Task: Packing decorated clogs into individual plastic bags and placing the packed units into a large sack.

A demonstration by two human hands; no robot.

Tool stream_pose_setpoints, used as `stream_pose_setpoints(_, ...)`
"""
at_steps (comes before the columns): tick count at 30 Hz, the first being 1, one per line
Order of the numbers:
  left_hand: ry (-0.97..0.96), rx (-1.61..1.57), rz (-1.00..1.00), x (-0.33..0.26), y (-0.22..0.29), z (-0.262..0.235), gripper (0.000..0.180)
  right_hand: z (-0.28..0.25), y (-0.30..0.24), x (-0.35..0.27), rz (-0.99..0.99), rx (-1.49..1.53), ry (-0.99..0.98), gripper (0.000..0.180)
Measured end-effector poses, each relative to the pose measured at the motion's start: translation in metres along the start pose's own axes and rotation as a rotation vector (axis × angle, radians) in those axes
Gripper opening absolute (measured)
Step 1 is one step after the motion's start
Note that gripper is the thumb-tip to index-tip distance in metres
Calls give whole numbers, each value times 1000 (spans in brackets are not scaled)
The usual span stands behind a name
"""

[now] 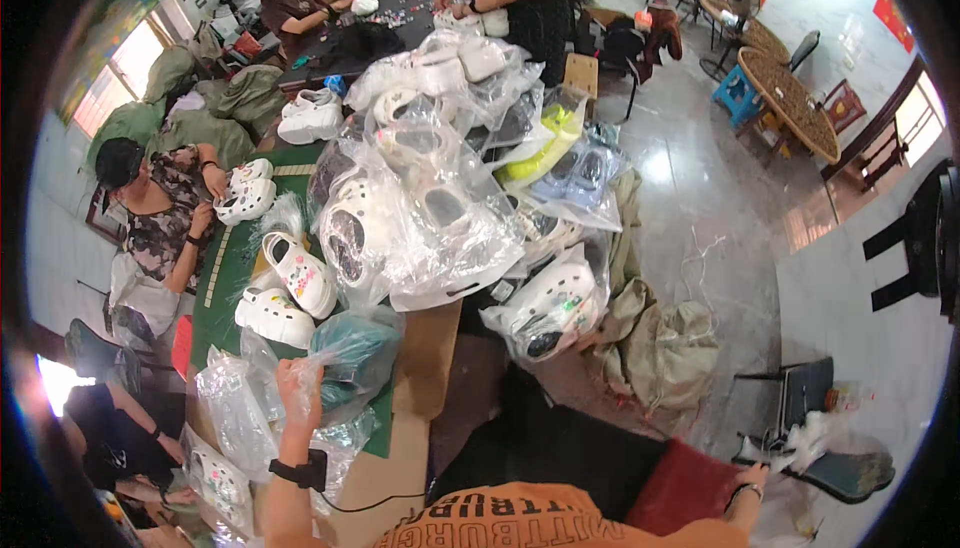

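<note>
While left hand (299, 388) grips clear bag (345, 353), right hand (775, 468) hangs aside.

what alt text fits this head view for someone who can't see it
The person's left hand grips a clear plastic bag above a green table piled with bagged white clogs; the right hand reaches towards white plastic.

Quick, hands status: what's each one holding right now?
Left hand: closed on a clear plastic bag with something teal inside.
Right hand: low at the right, at some white plastic; grip cannot be told.
</note>
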State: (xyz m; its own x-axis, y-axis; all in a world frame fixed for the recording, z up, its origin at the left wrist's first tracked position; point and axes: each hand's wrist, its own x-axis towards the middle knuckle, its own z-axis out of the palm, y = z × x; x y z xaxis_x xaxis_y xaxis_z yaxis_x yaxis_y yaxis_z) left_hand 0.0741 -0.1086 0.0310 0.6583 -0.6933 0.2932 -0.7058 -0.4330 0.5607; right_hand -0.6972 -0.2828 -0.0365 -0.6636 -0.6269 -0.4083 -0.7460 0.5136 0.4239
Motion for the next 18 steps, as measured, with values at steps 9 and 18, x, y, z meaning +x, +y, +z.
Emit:
stream_pose_setpoints(9, -215, 173, 494, 16, 82, -21, 16, 85, 107, 61, -42, 261, -151, 59)
stream_pose_setpoints(18, -493, -77, 760, 12, 190, 41, 8, 28, 60, 34, -107, 74, -260, 42)
